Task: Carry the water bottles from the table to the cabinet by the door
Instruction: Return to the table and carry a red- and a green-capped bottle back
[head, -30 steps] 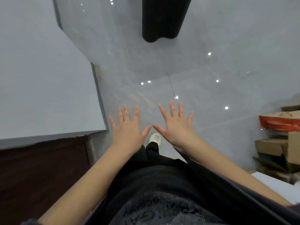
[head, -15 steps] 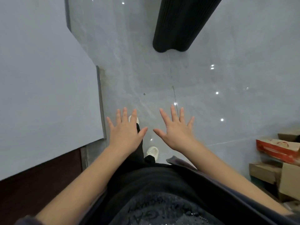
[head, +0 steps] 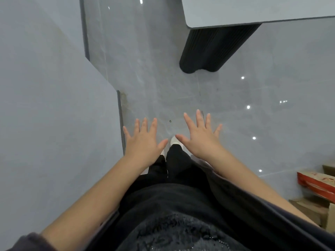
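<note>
1. Currently, my left hand [head: 143, 144] and right hand [head: 199, 140] hover palm-down, fingers spread wide, gripping nothing.
2. At 1 o'clock lies the table [head: 253, 9]; where the water bottles are, I cannot tell.

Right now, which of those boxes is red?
The flat box at the right edge. The cardboard boxes under and behind it are plain brown.
</note>
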A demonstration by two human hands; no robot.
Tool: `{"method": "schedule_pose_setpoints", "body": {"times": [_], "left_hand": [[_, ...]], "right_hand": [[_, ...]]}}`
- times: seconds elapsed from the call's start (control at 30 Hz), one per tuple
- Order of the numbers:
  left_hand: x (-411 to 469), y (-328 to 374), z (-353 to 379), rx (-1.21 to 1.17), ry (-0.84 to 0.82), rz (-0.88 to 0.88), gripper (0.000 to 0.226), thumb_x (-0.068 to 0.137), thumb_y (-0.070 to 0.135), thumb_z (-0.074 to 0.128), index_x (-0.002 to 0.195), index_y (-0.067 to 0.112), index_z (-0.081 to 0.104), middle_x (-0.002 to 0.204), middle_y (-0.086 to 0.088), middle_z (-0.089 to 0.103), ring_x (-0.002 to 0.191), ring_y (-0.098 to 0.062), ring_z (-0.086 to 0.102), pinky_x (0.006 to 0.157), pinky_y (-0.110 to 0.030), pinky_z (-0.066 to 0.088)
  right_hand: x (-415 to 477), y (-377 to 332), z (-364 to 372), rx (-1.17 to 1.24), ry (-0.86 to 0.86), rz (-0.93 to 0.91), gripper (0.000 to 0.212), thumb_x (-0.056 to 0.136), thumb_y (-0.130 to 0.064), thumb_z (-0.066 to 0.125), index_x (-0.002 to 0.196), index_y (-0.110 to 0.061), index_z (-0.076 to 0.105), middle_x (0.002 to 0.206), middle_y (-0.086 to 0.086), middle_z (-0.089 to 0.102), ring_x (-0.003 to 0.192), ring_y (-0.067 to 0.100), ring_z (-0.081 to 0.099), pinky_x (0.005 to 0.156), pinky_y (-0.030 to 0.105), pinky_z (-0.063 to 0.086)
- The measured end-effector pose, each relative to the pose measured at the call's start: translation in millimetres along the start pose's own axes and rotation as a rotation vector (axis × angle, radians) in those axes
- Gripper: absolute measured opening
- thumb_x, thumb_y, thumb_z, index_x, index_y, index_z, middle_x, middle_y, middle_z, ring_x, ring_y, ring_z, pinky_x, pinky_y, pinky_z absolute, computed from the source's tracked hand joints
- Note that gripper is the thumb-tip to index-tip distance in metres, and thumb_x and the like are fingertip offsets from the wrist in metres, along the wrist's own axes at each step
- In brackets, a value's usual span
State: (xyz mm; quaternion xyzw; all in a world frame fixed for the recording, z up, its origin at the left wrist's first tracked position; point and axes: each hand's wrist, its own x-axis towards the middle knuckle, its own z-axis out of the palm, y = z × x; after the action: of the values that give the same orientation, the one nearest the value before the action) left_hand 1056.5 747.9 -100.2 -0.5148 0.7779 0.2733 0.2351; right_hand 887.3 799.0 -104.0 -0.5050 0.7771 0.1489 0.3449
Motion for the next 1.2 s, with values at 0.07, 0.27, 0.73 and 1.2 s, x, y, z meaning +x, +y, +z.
{"method": "schedule_pose_setpoints", "body": {"times": [0.07,0.27,0.73,1.2], "left_hand": [[14,-7,-15,-0.010,0.012,-0.019,0.077,0.094,0.064,0.027,0.154,0.025,-0.003,0.163,-0.008,-0.001,0.149,-0.028,-0.009,0.115,-0.061,-0.002],[71,-25,-61,-0.045,0.046,-0.069,0.077,0.094,0.064,0.025,0.154,0.026,-0.005,0.163,-0.008,-0.001,0.149,-0.028,-0.008,0.116,-0.061,-0.001],[239,-52,-202,-0.108,0.024,-0.173,0.076,0.094,0.063,0.028,0.154,0.025,0.000,0.162,-0.008,0.004,0.149,-0.028,-0.005,0.115,-0.060,-0.001],[400,-73,-331,-0.089,-0.072,-0.074,0.076,0.094,0.064,0.030,0.154,0.024,0.006,0.162,-0.007,0.007,0.149,-0.029,-0.002,0.115,-0.062,0.002]], "right_hand": [[16,-8,-10,-0.010,-0.002,-0.019,0.077,0.093,-0.068,0.030,0.154,-0.038,-0.006,0.163,0.004,-0.018,0.148,0.036,-0.019,0.112,0.067,-0.007],[77,-37,-55,-0.059,-0.026,-0.087,0.077,0.093,-0.068,0.031,0.154,-0.039,-0.006,0.163,0.004,-0.017,0.148,0.037,-0.018,0.112,0.068,-0.006],[250,-102,-211,-0.161,-0.095,-0.239,0.077,0.094,-0.068,0.030,0.155,-0.037,-0.006,0.163,0.005,-0.018,0.148,0.036,-0.020,0.113,0.066,-0.007],[377,-141,-329,-0.078,-0.051,-0.100,0.077,0.093,-0.069,0.026,0.154,-0.037,-0.008,0.163,0.005,-0.018,0.148,0.036,-0.019,0.114,0.065,-0.005]]}}
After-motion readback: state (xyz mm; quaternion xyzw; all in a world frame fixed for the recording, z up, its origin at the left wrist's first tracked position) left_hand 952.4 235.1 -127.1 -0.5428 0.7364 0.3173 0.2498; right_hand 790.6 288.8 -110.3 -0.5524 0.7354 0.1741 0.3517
